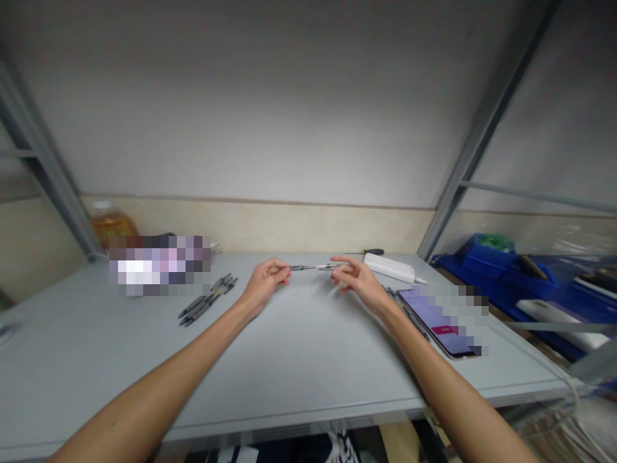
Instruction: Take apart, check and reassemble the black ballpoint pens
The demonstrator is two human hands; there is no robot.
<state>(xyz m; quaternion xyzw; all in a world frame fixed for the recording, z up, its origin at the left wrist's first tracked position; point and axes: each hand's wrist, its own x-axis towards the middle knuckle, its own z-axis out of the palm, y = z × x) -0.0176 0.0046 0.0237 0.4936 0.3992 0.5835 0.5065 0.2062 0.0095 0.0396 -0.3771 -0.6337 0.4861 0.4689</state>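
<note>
Above the middle of the table, my left hand (264,283) pinches one end of a slim grey pen (299,267) between thumb and fingertips. A thin pale section shows at the pen's middle, between two darker parts. My right hand (360,283) has its thumb and fingers closed around the other end, its remaining fingers curled loosely. The pen lies roughly level between both hands; its two ends are hidden by my fingers. Left of my left hand, several grey pens (208,301) lie in a bunch on the table.
A phone (431,321) lies right of my right forearm, with more pens (414,320) partly hidden beside it. Behind are a white power strip-like block (389,267) and a screwdriver (373,252). Blue bins (501,263) stand at right, a bottle (113,225) at back left.
</note>
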